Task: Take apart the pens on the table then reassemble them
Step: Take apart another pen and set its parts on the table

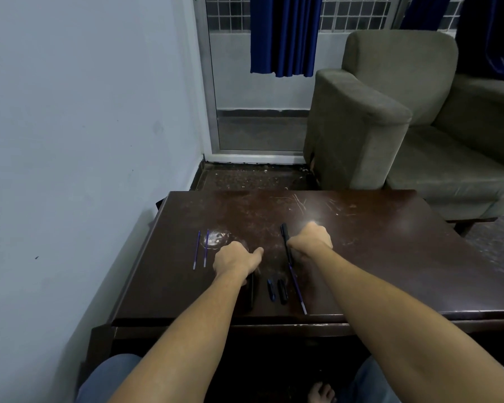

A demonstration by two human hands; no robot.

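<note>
My right hand (310,241) is closed around a black pen (284,234) at mid table, and the pen's far end sticks out beyond my fingers. A blue refill (298,290) runs from below that hand toward the table's front edge. My left hand (236,258) rests knuckles up on the table with its fingers curled and its thumb pointing right. A black barrel (251,292) lies partly under that wrist; whether the hand grips it is hidden. Two thin blue refills (201,249) lie side by side left of my left hand. Two short dark pen pieces (277,290) lie between my forearms.
The dark wooden table (376,257) is scratched, with a light glare spot near the left refills. A grey wall runs close along its left side. A grey armchair (390,117) stands behind the table's far right. My knees and a bare foot show below the front edge.
</note>
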